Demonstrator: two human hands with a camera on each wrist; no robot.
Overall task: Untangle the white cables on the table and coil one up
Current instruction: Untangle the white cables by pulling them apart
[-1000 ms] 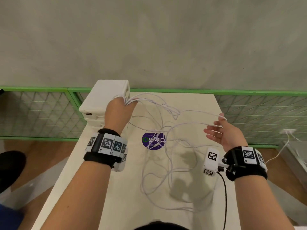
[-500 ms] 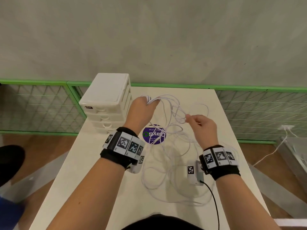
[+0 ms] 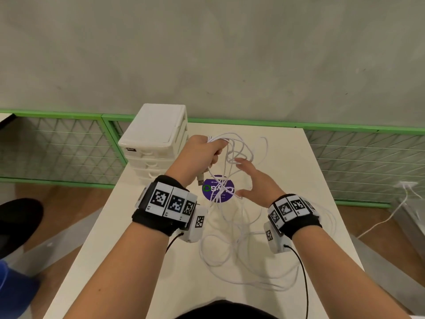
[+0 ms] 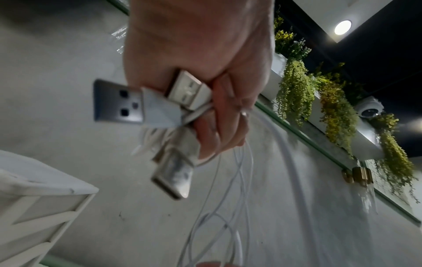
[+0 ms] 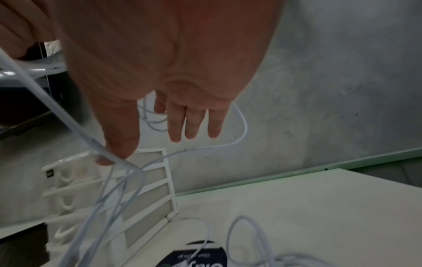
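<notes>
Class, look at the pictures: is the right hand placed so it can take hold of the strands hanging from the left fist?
Probably yes: the right hand is open beside the cables hanging from the left hand, nothing between them.

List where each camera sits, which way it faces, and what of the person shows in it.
Head: worn on the head, looking down at the table; both forearms, left hand gripping white cables, right hand spread.
Left wrist: looks along the palm and upward at the wall; fingers curled round USB plugs.
Right wrist: looks along the open palm toward the drawer unit and table.
Shared: the cables and drawer unit show in all three.
</notes>
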